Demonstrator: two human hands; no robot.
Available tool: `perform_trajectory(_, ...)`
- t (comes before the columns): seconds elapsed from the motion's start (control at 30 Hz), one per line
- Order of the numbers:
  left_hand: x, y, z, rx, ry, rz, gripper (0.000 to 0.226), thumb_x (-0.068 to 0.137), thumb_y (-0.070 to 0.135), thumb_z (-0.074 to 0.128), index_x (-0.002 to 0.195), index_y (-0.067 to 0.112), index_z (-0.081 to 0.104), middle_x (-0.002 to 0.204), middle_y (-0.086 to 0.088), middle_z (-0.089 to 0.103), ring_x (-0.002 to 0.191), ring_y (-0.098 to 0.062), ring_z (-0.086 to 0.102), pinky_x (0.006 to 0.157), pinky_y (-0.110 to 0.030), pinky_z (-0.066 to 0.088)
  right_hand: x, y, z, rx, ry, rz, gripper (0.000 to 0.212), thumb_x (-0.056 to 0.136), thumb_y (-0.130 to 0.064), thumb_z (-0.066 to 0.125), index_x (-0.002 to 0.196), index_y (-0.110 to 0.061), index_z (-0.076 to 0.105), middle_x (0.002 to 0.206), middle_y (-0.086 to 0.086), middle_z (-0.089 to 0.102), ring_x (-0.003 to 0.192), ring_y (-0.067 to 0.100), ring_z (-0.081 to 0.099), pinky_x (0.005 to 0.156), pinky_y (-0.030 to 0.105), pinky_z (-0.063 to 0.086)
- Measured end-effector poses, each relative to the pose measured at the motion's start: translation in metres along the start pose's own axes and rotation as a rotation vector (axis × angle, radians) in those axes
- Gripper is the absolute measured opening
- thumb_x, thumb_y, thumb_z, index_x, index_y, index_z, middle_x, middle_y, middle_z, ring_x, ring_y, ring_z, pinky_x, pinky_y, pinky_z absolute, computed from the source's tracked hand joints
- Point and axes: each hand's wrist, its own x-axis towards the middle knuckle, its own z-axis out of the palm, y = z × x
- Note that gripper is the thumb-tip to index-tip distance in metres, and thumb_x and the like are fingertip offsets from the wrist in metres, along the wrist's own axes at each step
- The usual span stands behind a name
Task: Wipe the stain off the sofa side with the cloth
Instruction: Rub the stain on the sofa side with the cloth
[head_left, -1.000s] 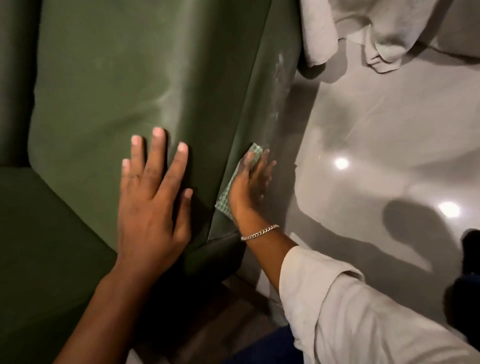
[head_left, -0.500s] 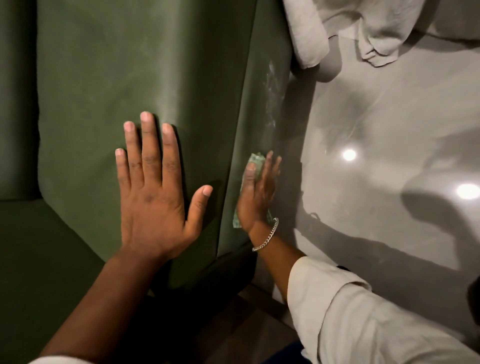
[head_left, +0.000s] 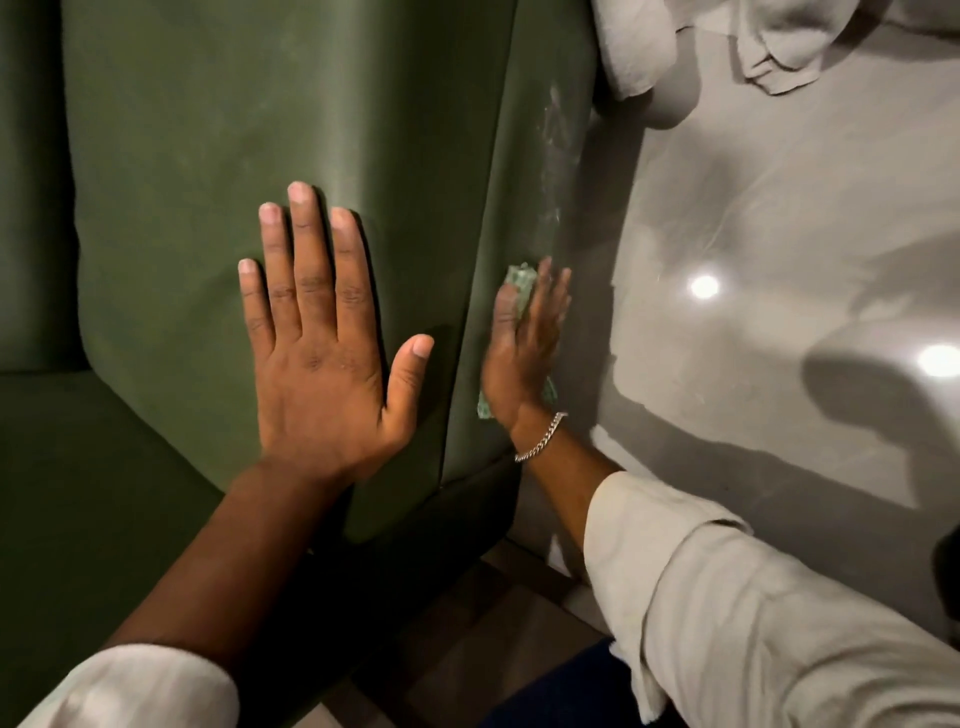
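Note:
A dark green sofa (head_left: 218, 156) fills the left of the view. Its narrow side panel (head_left: 524, 171) carries a whitish smeared stain (head_left: 557, 130) running down the panel's right part. My right hand (head_left: 524, 358) presses a small green checked cloth (head_left: 521, 285) flat against that panel, just below the stain; the cloth peeks out above the fingers and below the palm. A silver bracelet sits on that wrist. My left hand (head_left: 322, 343) lies flat with fingers spread on the sofa's broad arm face, holding nothing.
A glossy grey floor (head_left: 779, 260) with light reflections lies right of the sofa. A crumpled pale cloth (head_left: 675, 41) lies on it at the top. The green seat cushion (head_left: 62, 493) is at the lower left. A dark wooden strip runs under the sofa.
My right hand has slid the cloth a little up the side panel towards the stain. My left hand has spread flatter, thumb out, on the arm face.

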Motion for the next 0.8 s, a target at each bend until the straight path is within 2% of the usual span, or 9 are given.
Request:
perform_trajectory(0.07, 0.000, 0.001, -0.001, 0.005, -0.010, -0.006, 0.083, 0.095, 0.053, 0.031, 0.155, 0.002, 0.004, 0.163, -0.028, 0.005, 0.153, -0.044, 0.002, 0.123, -0.060, 0.008, 0.002, 0.012, -0.001, 0.046, -0.013, 0.194, 0.059, 0.100, -0.050, 0.027, 0.153, -0.032, 0.009, 0.166, 0.001, 0.002, 0.153, 0.026, 0.006, 0.122, 0.056, 0.012)
perform_trajectory(0.13, 0.001, 0.001, -0.002, 0.019, -0.022, -0.008, 0.085, 0.094, 0.053, 0.034, 0.155, 0.002, 0.003, 0.164, -0.027, 0.004, 0.153, -0.043, 0.001, 0.123, -0.060, 0.007, -0.009, 0.016, 0.001, 0.044, -0.009, 0.272, 0.059, 0.100, -0.050, 0.027, 0.153, -0.031, 0.010, 0.166, 0.002, 0.004, 0.153, 0.025, 0.007, 0.121, 0.053, 0.012)
perform_trajectory(0.27, 0.009, 0.000, -0.006, 0.026, -0.045, 0.045, 0.089, 0.092, 0.055, 0.035, 0.154, 0.000, 0.004, 0.164, -0.027, 0.003, 0.152, -0.045, 0.001, 0.123, -0.060, 0.006, -0.028, -0.008, 0.011, -0.001, 0.056, 0.148, 0.062, 0.098, -0.048, 0.029, 0.153, -0.027, 0.013, 0.166, 0.003, 0.007, 0.153, 0.023, 0.002, 0.124, 0.048, 0.008)
perform_trajectory(0.43, 0.018, -0.002, -0.006, 0.038, -0.040, 0.081, 0.090, 0.091, 0.058, 0.034, 0.154, 0.000, 0.005, 0.163, -0.028, 0.004, 0.152, -0.046, 0.002, 0.123, -0.061, 0.006, 0.019, -0.049, 0.008, -0.025, 0.080, -0.186, 0.062, 0.096, -0.054, 0.020, 0.153, -0.030, 0.015, 0.166, 0.001, 0.009, 0.153, 0.023, 0.006, 0.123, 0.046, 0.008)
perform_trajectory(0.5, 0.025, 0.000, -0.006, 0.042, -0.037, 0.092, 0.090, 0.091, 0.059, 0.033, 0.154, 0.000, 0.006, 0.163, -0.027, 0.004, 0.152, -0.046, 0.002, 0.123, -0.061, 0.006, 0.044, -0.044, -0.001, -0.049, 0.048, -0.157, 0.059, 0.099, -0.050, 0.024, 0.153, -0.030, 0.013, 0.166, 0.002, 0.007, 0.153, 0.023, 0.004, 0.123, 0.051, 0.009)
perform_trajectory(0.63, 0.042, 0.004, -0.008, 0.052, -0.028, 0.096, 0.089, 0.091, 0.059, 0.033, 0.155, 0.002, 0.006, 0.164, -0.024, 0.003, 0.153, -0.043, 0.001, 0.124, -0.059, 0.006, 0.034, -0.015, -0.007, -0.015, 0.003, 0.144, 0.059, 0.100, -0.047, 0.029, 0.154, -0.031, 0.011, 0.166, -0.001, 0.002, 0.153, 0.020, 0.003, 0.120, 0.058, 0.013)
perform_trajectory(0.7, 0.050, 0.005, -0.009, 0.050, -0.022, 0.103, 0.089, 0.091, 0.059, 0.033, 0.155, 0.003, 0.007, 0.165, -0.022, 0.002, 0.153, -0.041, 0.000, 0.124, -0.058, 0.006, 0.011, -0.013, -0.003, -0.029, 0.008, 0.140, 0.064, 0.096, -0.054, 0.024, 0.154, -0.030, 0.010, 0.166, -0.002, 0.001, 0.153, 0.020, 0.001, 0.121, 0.054, 0.011)
perform_trajectory(0.8, 0.062, 0.004, -0.011, 0.037, -0.010, 0.125, 0.088, 0.091, 0.059, 0.032, 0.155, 0.003, 0.009, 0.165, -0.021, 0.005, 0.154, -0.040, 0.000, 0.124, -0.058, 0.006, 0.001, -0.029, 0.002, -0.009, 0.048, 0.018, 0.079, 0.087, -0.070, 0.008, 0.153, -0.026, 0.012, 0.165, 0.000, 0.003, 0.153, 0.021, -0.002, 0.124, 0.045, 0.004)
